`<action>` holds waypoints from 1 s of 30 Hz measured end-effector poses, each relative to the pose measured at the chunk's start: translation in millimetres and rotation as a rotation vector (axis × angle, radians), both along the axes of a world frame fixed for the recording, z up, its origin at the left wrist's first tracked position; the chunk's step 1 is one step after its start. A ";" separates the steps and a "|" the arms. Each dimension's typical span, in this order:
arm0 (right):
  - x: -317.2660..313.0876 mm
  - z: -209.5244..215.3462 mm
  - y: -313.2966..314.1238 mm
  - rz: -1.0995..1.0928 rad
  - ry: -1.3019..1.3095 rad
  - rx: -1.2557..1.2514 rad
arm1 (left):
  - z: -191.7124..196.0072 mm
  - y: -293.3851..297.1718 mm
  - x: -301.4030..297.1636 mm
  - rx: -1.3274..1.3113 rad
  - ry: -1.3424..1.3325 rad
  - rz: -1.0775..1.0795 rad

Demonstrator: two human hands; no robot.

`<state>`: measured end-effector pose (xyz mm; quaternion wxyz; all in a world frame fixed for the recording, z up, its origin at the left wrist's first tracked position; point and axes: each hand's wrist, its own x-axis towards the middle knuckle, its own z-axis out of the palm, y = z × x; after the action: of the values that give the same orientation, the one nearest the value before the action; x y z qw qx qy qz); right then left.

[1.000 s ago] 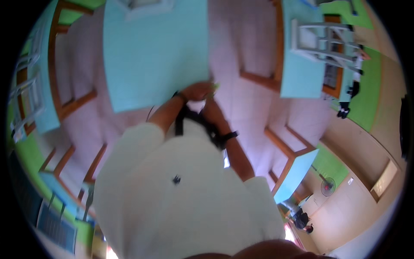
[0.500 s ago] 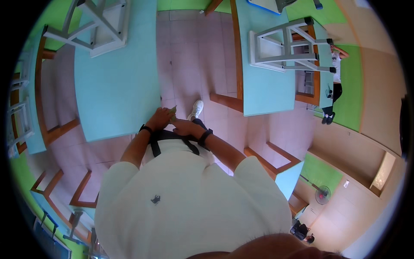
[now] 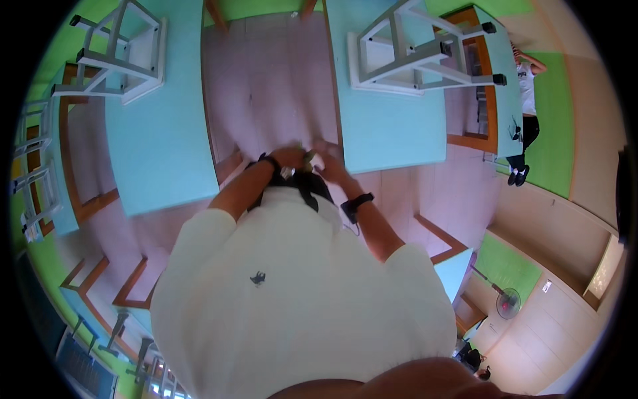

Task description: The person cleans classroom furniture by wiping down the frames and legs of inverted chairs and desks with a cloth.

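My left hand [image 3: 287,157] is in front of my waist, its fingers closed on a small olive-green piece [image 3: 308,157], thin and soft-looking, whose kind I cannot make out. Just to the right, my right hand [image 3: 331,169] is lifted apart from it, and motion smears its fingers. A small white patch shows between the hands, too blurred to name. Dark bands circle both wrists. Black straps [image 3: 304,189] hang at my waist below the hands.
Pale blue tables stand on the left [image 3: 156,146] and right [image 3: 392,126], with upturned white stools [image 3: 143,60] on them and a tiled aisle between. A person [image 3: 525,100] stands by the green wall at far right. A fan [image 3: 508,303] is at lower right.
My hands have shifted right in the picture and moved apart; the right hand has come away from the green piece. The view has turned, so the tables sit further left.
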<state>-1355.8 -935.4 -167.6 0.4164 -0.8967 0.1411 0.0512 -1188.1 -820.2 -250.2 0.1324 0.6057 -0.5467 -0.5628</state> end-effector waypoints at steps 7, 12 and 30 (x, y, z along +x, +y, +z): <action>-32.9 -6.4 -63.2 -0.497 0.179 0.286 | 134.5 -108.0 -9.1 -0.320 0.119 0.155; 20.7 48.6 -70.1 -0.697 0.022 0.659 | 141.6 -129.1 32.5 -0.242 0.096 0.281; 100.5 178.6 -166.2 -1.615 -0.652 0.378 | 244.0 -259.1 170.5 -0.780 -0.018 0.145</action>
<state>-1255.3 -1101.6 11.0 0.4857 -0.4100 0.5939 -0.4933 -1017.6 -1079.4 -6.2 0.3873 0.5518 -0.6764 -0.2966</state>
